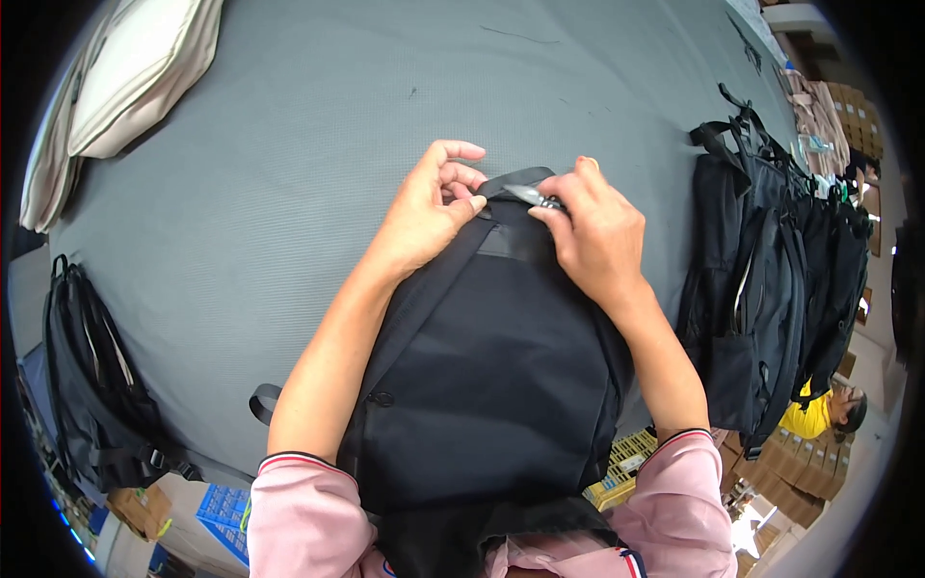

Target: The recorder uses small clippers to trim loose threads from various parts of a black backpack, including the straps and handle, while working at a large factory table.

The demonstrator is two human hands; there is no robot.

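Observation:
A black backpack (501, 356) lies on the grey table, its top end away from me. At that end, my left hand (436, 207) pinches the base of the backpack's handle loop (520, 178) between thumb and forefinger. Its other fingers are curled above. My right hand (595, 223) grips a pair of small thread snips (525, 195) with silver blades, the tips directed left toward the left fingertips. The blades lie against the handle loop. How far the blades are parted is too small to tell.
Black backpacks (742, 260) stand in a row along the right edge, another black backpack (96, 376) at the left edge. Beige bags (145, 77) lie at the far left. Loose threads (520, 36) are scattered on the grey tabletop (318, 116). A person in yellow (807, 416) and cardboard boxes (795, 462) are beyond.

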